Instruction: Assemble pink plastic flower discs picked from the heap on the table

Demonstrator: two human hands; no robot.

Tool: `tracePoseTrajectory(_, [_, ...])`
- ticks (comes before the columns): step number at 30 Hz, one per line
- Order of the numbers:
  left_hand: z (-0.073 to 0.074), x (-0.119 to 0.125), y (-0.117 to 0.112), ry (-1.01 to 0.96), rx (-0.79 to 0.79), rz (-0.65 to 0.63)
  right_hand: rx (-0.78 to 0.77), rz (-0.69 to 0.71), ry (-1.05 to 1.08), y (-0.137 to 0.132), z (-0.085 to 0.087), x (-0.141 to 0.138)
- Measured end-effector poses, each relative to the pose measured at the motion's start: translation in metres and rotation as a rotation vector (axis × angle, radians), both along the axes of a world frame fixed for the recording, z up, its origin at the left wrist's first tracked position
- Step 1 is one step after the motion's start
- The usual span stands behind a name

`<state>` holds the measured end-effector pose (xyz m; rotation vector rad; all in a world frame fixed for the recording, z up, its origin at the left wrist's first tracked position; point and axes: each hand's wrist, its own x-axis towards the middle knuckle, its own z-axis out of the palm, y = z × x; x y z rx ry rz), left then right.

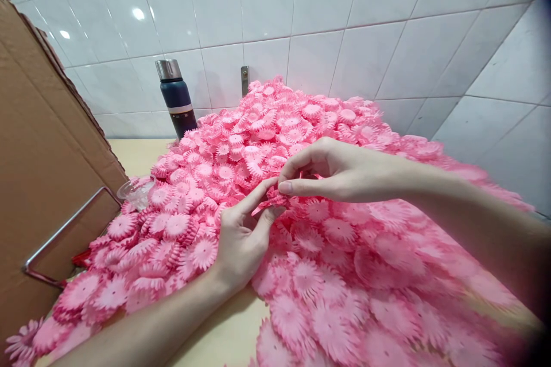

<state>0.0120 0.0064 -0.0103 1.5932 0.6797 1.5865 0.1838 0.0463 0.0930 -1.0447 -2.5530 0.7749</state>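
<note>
Two hands (245, 246) (340, 175) on flower (274, 198), bottle print (184, 117) illegible

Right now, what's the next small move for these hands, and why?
Probably hold the left hand steady and adjust the pink piece gently with the right hand: the left pinches it between thumb and fingers, the right's fingertips sit right beside it, and loose pink flower shapes lie close around.

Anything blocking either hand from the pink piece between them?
Nothing visible: the left hand holds the pink piece, and the right hand is up against it. The pink pile shows around them, not between.
</note>
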Motion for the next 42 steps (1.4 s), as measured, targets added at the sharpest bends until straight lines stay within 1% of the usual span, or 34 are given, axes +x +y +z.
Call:
tracePoseTrajectory(11, [-0.0014, 0.0010, 0.0014, -0.017, -0.016, -0.011, -0.007, -0.030, 0.004, -0.0027, -0.0004, -0.0039])
tracePoseTrajectory(13, [-0.0013, 0.0006, 0.0012, -0.004, -0.010, 0.010, 0.003, -0.045, -0.001, -0.0033, -0.0008, -0.0045])
tracePoseTrajectory(16, [-0.0006, -0.0007, 0.0004, 0.033, 0.001, 0.074, 0.011, -0.060, 0.000, -0.0026, -0.0020, -0.0049])
tracePoseTrajectory(20, [0.0003, -0.0014, 0.0000, 0.044, 0.008, 0.127, -0.022, -0.052, 0.038, -0.0003, -0.0041, -0.0046])
tracePoseTrajectory(24, [0.0001, -0.0014, 0.0002, 0.063, 0.021, 0.122, -0.041, -0.039, 0.107, 0.0003, -0.0053, -0.0054])
tracePoseTrajectory(29, [-0.0022, -0.0015, -0.0003, 0.080, 0.025, 0.113, -0.009, -0.067, 0.091, -0.0010, -0.0058, -0.0064])
tracePoseTrajectory(35, [-0.0039, -0.0015, -0.0010, 0.116, 0.054, 0.111, -0.047, -0.049, 0.101, 0.0010, -0.0054, -0.0045])
tracePoseTrajectory(42, [-0.0039, -0.0014, -0.0004, 0.112, 0.047, 0.106, -0.045, -0.048, 0.101, -0.0015, -0.0044, -0.0043])
